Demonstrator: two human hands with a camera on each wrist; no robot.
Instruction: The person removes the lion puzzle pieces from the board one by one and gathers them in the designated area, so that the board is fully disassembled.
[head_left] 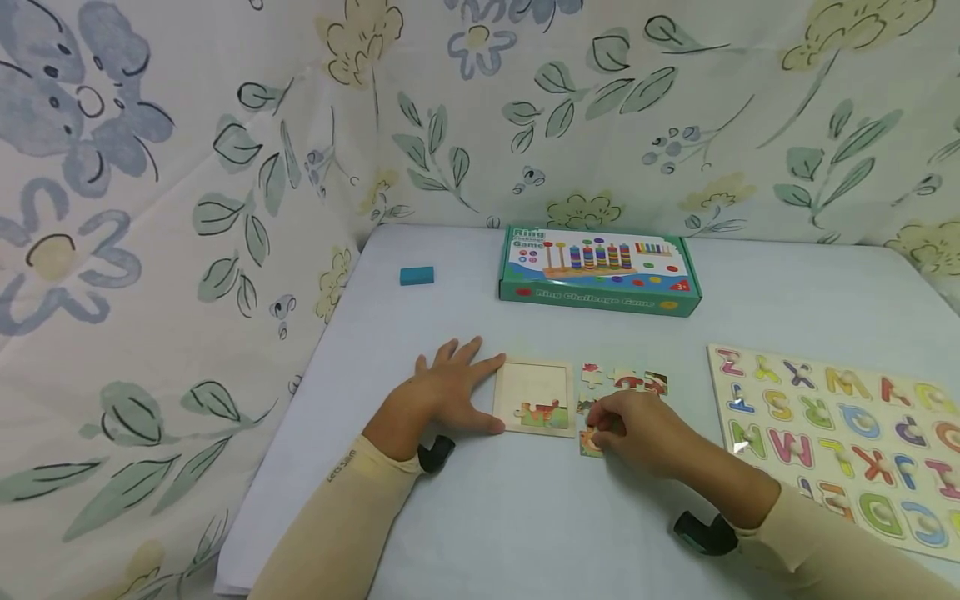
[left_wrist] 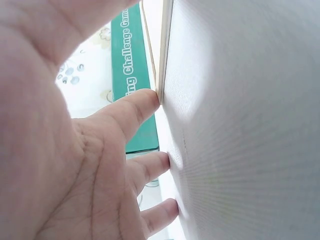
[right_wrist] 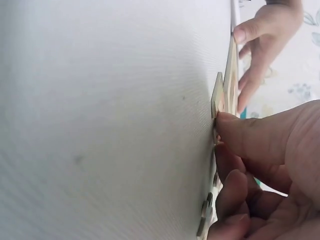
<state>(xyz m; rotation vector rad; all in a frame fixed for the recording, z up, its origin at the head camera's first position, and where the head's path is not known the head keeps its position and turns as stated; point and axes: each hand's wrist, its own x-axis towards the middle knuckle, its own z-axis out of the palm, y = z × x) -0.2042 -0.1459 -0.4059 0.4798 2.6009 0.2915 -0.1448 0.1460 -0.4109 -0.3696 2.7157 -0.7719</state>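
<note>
A square wooden puzzle tray (head_left: 534,375) lies on the table, with a few joined jigsaw pieces (head_left: 546,414) in its lower right corner. My left hand (head_left: 448,392) is spread at the tray's left side, its thumb and index fingertip touching the edge. To the right of the tray, my right hand (head_left: 637,429) pinches a puzzle piece (head_left: 590,443) between thumb and fingers. That puzzle piece (right_wrist: 218,95) shows edge-on in the right wrist view, low at the table surface. Several loose puzzle pieces (head_left: 626,379) lie just beyond the right hand, some partly hidden by it.
A green Ring Challenge Game box (head_left: 596,271) stands behind the tray. A small blue block (head_left: 417,276) lies at the back left. On the right is a wooden alphabet board (head_left: 832,433) with knobbed letters. Floral cloth (head_left: 465,125) hangs behind the table.
</note>
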